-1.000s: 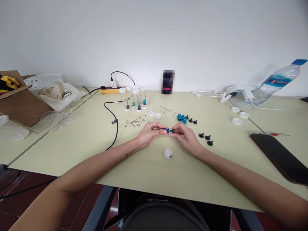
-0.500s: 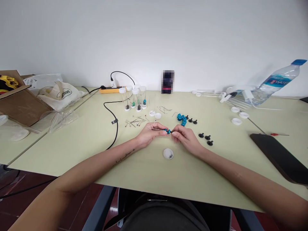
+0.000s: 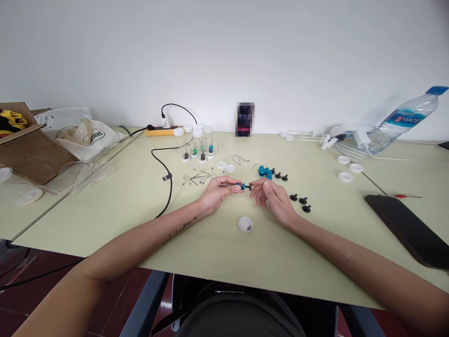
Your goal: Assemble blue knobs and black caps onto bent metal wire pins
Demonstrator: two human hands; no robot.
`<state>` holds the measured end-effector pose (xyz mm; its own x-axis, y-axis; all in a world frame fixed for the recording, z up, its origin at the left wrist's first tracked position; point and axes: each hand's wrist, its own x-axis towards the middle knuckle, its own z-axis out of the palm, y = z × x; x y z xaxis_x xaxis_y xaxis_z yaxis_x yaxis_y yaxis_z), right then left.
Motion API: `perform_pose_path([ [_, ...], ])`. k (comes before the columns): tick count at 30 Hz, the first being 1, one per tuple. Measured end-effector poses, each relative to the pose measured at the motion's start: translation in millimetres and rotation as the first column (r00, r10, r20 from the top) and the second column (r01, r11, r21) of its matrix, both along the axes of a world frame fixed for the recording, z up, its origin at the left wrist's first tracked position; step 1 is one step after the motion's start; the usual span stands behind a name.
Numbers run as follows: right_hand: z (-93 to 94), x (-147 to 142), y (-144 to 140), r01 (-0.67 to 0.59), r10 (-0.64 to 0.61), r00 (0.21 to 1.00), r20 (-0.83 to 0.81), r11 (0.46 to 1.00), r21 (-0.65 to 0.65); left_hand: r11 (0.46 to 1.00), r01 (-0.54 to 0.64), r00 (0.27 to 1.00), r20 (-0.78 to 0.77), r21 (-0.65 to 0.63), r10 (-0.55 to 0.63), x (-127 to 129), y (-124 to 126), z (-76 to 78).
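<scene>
Both hands are working close together over the middle of the pale green table [image 3: 115,206], a little nearer the front edge than the back. My left hand [image 3: 219,193] is pinching a thin wire pin [image 3: 224,184] with a small blue metal bead [image 3: 242,186] at its tip, fingers closed around it and holding it level so the end faces across. My right hand [image 3: 271,196] is meeting that end, thumb and forefinger closing on a small black plastic stud [image 3: 249,186] that is touching the blue bead; the other fingers are curling loosely, so I am judging the grip light, for lining the parts up rather than forcing them. A small white round cap [image 3: 245,224] holding a few dark bits is sitting just in front of both hands, probably kept there for easy reach. Behind the right hand a cluster of blue beads [image 3: 265,172] and loose black studs [image 3: 301,202] are lying sorted by kind. Spare wire pins [image 3: 198,177] are lying beyond the left hand, and clear plastic tubes with white caps [image 3: 197,142] are standing upright toward the back edge, finished-looking pieces inside.
</scene>
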<state>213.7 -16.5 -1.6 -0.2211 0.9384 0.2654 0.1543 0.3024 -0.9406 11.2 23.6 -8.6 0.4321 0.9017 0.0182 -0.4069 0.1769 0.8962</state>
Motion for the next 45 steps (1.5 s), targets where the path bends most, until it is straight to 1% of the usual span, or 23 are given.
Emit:
perform_pose_path([
  [4, -1.5, 0.1, 1.3, -0.006, 0.010, 0.999, 0.042, 0.995, -0.096, 1.000, 0.001, 1.000, -0.012, -0.015, -0.001, 1.1, -2.1, 2.4],
  [8, 2.5, -1.6, 1.3, -0.033, 0.047, 0.992, 0.119, 0.993, -0.114, 1.000, -0.004, 1.000, -0.024, 0.013, 0.004, 2.7, -3.8, 2.8],
  [11, 7.0, -2.8, -0.1, -0.052, 0.059, 0.970, 0.237, 0.998, -0.038, 1.000, 0.005, 0.999, -0.037, 0.025, -0.004, 2.5, -3.8, 1.7],
  [14, 8.3, -2.7, -1.1, -0.006, -0.018, 0.951, 0.308, 0.997, 0.078, 1.000, 0.002, 0.999, -0.041, 0.016, -0.001, 1.5, -2.6, 0.6],
  [16, 7.5, -2.0, -1.2, 0.023, -0.058, 0.948, 0.313, 0.993, 0.116, 1.000, 0.005, 0.999, -0.044, 0.012, -0.005, 1.0, -2.2, 0.4],
  [17, 7.0, -1.5, -1.2, 0.018, -0.051, 0.947, 0.316, 0.994, 0.107, 1.000, 0.011, 0.999, -0.047, 0.014, -0.010, 0.9, -2.2, 0.5],
  [20, 6.9, -0.6, -1.4, -0.053, 0.045, 0.943, 0.329, 0.998, 0.015, 0.999, 0.039, 0.997, -0.063, 0.034, -0.037, 1.2, -3.2, 0.9],
  [22, 7.6, -0.7, -1.7, -0.079, 0.076, 0.937, 0.342, 0.997, -0.005, 0.998, 0.052, 0.996, -0.070, 0.042, -0.049, 1.2, -3.6, 0.6],
  [26, 7.3, -1.6, -1.5, 0.005, -0.036, 0.943, 0.331, 0.995, 0.096, 0.999, 0.037, 0.998, -0.055, 0.022, -0.035, 0.4, -2.1, -1.3],
  [28, 6.2, -1.5, -0.8, 0.032, -0.064, 0.953, 0.297, 0.993, 0.114, 0.999, 0.036, 0.998, -0.051, 0.009, -0.035, 0.1, -1.6, -1.9],
  [30, 5.6, -0.9, -0.2, 0.003, -0.025, 0.957, 0.287, 0.997, 0.074, 0.999, 0.041, 0.998, -0.051, 0.008, -0.040, 0.3, -1.7, -1.8],
  [32, 6.0, -0.5, 0.0, -0.050, 0.045, 0.955, 0.293, 0.999, 0.012, 0.999, 0.050, 0.997, -0.054, 0.012, -0.049, 0.8, -2.3, -1.3],
  [34, 6.8, -0.7, -0.2, -0.079, 0.076, 0.946, 0.316, 0.997, -0.005, 0.999, 0.052, 0.997, -0.054, 0.012, -0.051, 1.3, -2.7, -0.6],
  [35, 7.1, -1.0, -0.4, -0.067, 0.059, 0.944, 0.326, 0.998, 0.013, 0.999, 0.049, 0.997, -0.052, 0.008, -0.049, 1.4, -2.7, -0.4],
  [38, 6.9, -2.1, -0.8, 0.008, -0.048, 0.943, 0.329, 0.993, 0.122, 0.999, 0.039, 0.999, -0.037, -0.014, -0.039, 1.2, -2.5, 0.2],
  [40, 6.0, -2.1, -0.6, 0.039, -0.091, 0.944, 0.318, 0.985, 0.168, 0.999, 0.042, 0.999, -0.031, -0.023, -0.042, 0.9, -2.6, 0.4],
  [42, 5.3, -1.3, -0.3, 0.016, -0.062, 0.940, 0.335, 0.990, 0.141, 0.999, 0.047, 0.998, -0.028, -0.020, -0.047, 0.9, -2.9, 0.7],
  [45, 4.8, 0.2, 0.3, -0.063, 0.047, 0.933, 0.358, 0.998, 0.031, 0.998, 0.059, 0.998, -0.037, -0.007, -0.059, 1.7, -3.6, 0.9],
])
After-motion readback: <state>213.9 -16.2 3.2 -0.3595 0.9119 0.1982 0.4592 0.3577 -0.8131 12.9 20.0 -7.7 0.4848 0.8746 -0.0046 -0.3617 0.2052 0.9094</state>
